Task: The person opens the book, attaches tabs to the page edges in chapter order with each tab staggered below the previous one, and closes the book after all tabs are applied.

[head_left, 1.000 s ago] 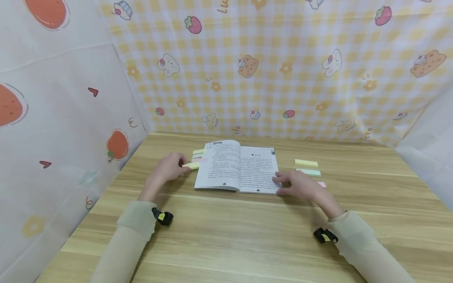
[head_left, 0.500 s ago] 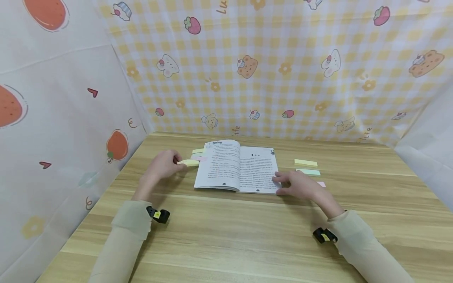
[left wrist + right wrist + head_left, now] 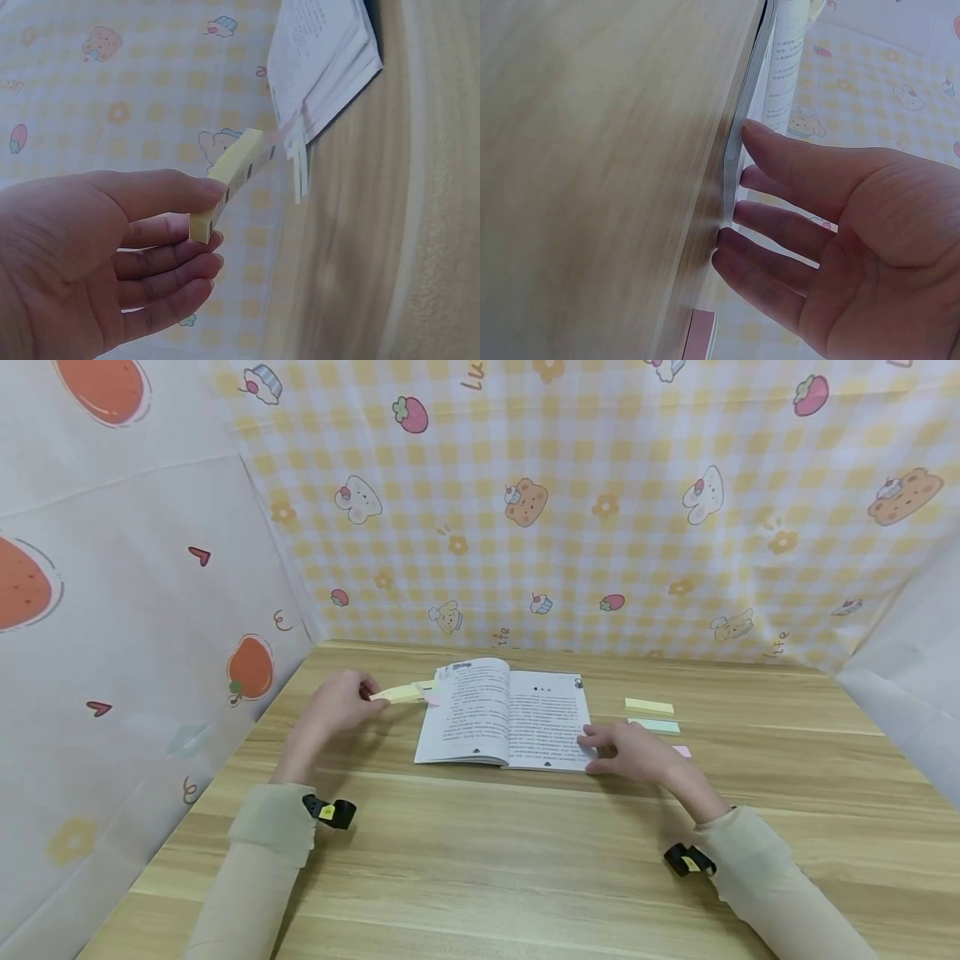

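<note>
The counter (image 3: 480, 860) carries an open book (image 3: 506, 714), and the right hand (image 3: 637, 753) rests on its right page edge with fingers (image 3: 780, 154) straight and released, steadying it. The left hand (image 3: 337, 703) pinches a yellow pad of sticky notes (image 3: 225, 184), lifted just beside the book's left edge, where flags (image 3: 298, 161) already stick out. The step in hand looks like marking a page; the next move likely calls for peeling off one strip
</note>
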A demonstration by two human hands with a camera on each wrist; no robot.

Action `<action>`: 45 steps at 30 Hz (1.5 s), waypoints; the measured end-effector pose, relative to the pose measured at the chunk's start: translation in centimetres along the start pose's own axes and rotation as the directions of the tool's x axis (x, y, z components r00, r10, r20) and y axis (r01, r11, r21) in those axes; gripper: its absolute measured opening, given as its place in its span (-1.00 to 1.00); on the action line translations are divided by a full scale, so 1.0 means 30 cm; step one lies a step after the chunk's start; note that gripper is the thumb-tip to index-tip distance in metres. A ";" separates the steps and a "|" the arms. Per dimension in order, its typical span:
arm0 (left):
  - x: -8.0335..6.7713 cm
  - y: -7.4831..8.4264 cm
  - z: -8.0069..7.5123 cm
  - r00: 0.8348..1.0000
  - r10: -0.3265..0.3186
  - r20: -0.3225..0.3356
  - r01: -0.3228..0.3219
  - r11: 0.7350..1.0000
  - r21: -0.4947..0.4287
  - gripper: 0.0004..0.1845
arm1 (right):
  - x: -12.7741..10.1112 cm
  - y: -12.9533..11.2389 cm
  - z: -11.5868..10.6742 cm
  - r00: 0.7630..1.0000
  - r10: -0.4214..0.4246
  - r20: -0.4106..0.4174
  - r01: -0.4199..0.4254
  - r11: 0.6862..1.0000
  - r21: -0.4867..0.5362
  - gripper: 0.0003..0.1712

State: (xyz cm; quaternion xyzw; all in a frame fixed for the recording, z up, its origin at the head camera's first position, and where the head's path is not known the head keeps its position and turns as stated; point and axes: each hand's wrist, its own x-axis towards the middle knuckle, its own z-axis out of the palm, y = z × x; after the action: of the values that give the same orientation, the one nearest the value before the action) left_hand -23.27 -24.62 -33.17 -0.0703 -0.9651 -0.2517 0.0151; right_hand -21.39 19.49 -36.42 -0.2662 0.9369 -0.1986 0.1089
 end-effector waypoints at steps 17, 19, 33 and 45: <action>-0.016 0.031 -0.041 0.995 0.062 -0.078 -0.063 0.998 -0.008 -0.72 | 0.001 -0.003 -0.005 1.000 -0.011 -0.010 0.011 1.000 -0.014 -0.46; -0.017 0.040 -0.043 0.992 0.077 -0.099 -0.079 0.997 -0.013 -0.73 | 0.003 -0.002 -0.005 1.000 -0.004 -0.010 0.004 1.000 -0.003 -0.47; -0.023 0.116 -0.045 0.978 0.135 -0.161 -0.141 0.990 -0.026 -0.76 | 0.005 0.013 -0.017 0.992 -0.058 -0.110 0.061 0.998 0.024 -0.63; -0.033 0.177 -0.040 0.965 0.191 -0.177 -0.205 0.977 -0.064 -0.76 | 0.001 -0.004 -0.045 0.959 -0.054 -0.277 0.081 0.993 0.089 -0.62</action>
State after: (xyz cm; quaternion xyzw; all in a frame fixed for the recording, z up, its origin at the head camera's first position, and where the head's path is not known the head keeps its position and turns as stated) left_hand -21.54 -20.74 -29.60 -0.1454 -0.9374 -0.2930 0.1195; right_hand -21.77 19.79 -35.15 -0.2623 0.9222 -0.2836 -0.0155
